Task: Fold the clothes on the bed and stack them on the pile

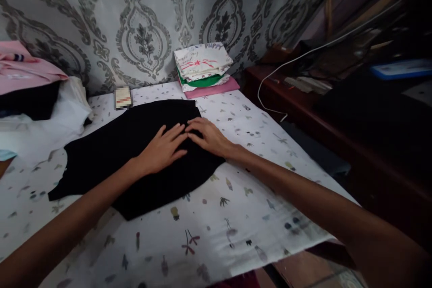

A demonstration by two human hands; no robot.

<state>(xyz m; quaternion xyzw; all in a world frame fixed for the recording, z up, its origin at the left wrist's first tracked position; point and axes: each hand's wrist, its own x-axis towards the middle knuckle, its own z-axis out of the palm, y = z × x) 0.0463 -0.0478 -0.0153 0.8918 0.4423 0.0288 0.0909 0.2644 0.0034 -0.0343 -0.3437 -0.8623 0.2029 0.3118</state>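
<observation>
A black garment, perhaps a shirt, lies spread on the white patterned sheet. My left hand rests on the middle of it, palm down with fingers stretched and spread. Right beside it, my right hand presses on the garment near its right end, its fingers bent a little and pointing left. The fingertips of both hands nearly meet. Neither hand has cloth lifted in it.
A folded stack of clothes stands by the patterned curtain. Loose clothes are heaped at left. A small pale box sits behind the garment. On the right, a white cable hangs over a dark red wooden table.
</observation>
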